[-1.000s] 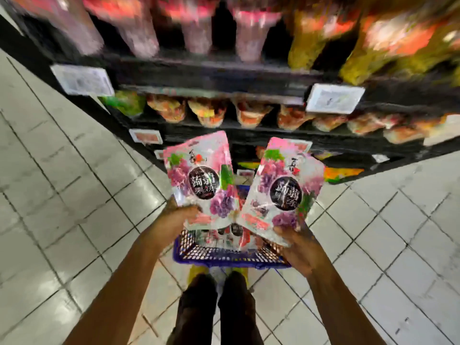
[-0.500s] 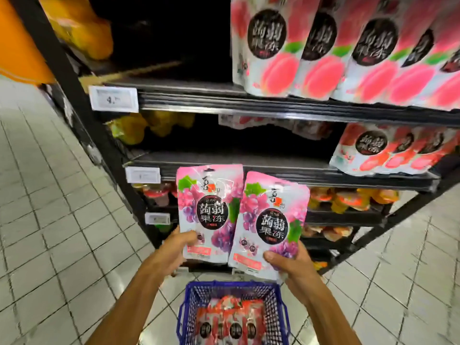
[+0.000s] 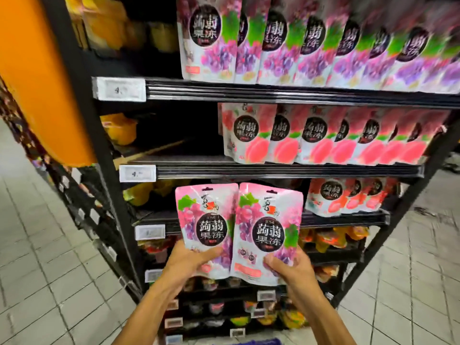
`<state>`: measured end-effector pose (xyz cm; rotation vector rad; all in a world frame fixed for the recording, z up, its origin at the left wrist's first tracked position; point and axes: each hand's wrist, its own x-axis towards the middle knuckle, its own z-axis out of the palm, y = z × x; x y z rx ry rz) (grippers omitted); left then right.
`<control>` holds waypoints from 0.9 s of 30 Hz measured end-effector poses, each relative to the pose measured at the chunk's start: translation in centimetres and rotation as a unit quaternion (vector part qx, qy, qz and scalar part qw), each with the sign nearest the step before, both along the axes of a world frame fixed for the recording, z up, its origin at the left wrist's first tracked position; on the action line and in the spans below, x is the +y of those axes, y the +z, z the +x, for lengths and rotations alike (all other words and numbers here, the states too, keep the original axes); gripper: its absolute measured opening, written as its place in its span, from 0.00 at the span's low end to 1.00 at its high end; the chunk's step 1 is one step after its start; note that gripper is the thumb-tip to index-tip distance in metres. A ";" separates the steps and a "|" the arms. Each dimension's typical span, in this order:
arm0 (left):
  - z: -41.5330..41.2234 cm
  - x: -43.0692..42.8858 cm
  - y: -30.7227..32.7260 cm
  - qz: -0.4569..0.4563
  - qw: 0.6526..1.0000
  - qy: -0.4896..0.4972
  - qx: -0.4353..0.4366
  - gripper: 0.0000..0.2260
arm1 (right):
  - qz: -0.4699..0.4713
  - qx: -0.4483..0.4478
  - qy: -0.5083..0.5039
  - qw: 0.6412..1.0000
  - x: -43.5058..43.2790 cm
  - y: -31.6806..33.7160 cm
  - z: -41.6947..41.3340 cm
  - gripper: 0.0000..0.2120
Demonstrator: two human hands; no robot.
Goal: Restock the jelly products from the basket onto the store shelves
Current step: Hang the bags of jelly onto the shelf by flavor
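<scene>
I hold two pink grape jelly pouches upright, side by side, in front of the black store shelves. My left hand [image 3: 191,260] grips the bottom of the left pouch [image 3: 206,225]. My right hand [image 3: 291,270] grips the bottom of the right pouch [image 3: 268,232]. A row of matching grape pouches [image 3: 311,43] stands on the top shelf. Peach jelly pouches [image 3: 321,135] fill the shelf below it, and more peach pouches [image 3: 348,195] sit one shelf lower at the right. Only a sliver of the blue basket [image 3: 254,342] shows at the bottom edge.
The left part of the middle shelf [image 3: 174,145] is dark and holds only yellow cups [image 3: 119,128]. White price tags [image 3: 119,88] hang on the shelf edges. An orange pillar [image 3: 37,78] stands at the left. Lower shelves carry small jelly cups [image 3: 331,240]. Tiled floor [image 3: 49,282] lies on both sides.
The view has tilted upward, bringing the top grape row into sight and dropping the basket almost out of frame. Both hands have lifted the two pouches higher along the shelves.
</scene>
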<state>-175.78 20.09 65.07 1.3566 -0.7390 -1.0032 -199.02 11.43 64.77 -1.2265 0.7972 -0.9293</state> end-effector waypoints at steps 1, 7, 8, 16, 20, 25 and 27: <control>0.2 0.2 0.3 -0.008 1.000 -0.007 -0.008 0.25 | -0.005 -0.001 -0.010 1.000 0.0 0.0 -0.1 0.18; 1.0 -0.8 3.3 -0.029 0.998 0.029 -0.049 0.25 | -0.061 -0.020 -0.059 0.996 -0.8 2.5 0.5 0.19; 1.2 -1.2 4.1 -0.036 0.997 0.037 -0.053 0.24 | -0.065 -0.035 -0.067 0.995 -1.2 3.4 0.7 0.21; 2.8 -2.3 13.9 -0.154 0.985 0.046 -0.063 0.19 | -0.172 -0.111 -0.051 0.977 -4.9 12.9 2.8 0.28; 5.1 -1.8 18.8 -0.183 0.975 0.090 -0.087 0.23 | -0.220 -0.112 -0.016 0.969 -6.9 18.2 5.9 0.30; 8.3 0.1 21.9 -0.195 0.960 0.136 -0.145 0.17 | -0.325 -0.065 -0.047 0.942 -7.6 23.6 10.0 0.21; 9.7 0.7 22.6 -0.192 0.959 0.133 -0.159 0.16 | -0.350 -0.056 -0.043 0.934 -8.2 25.0 11.8 0.22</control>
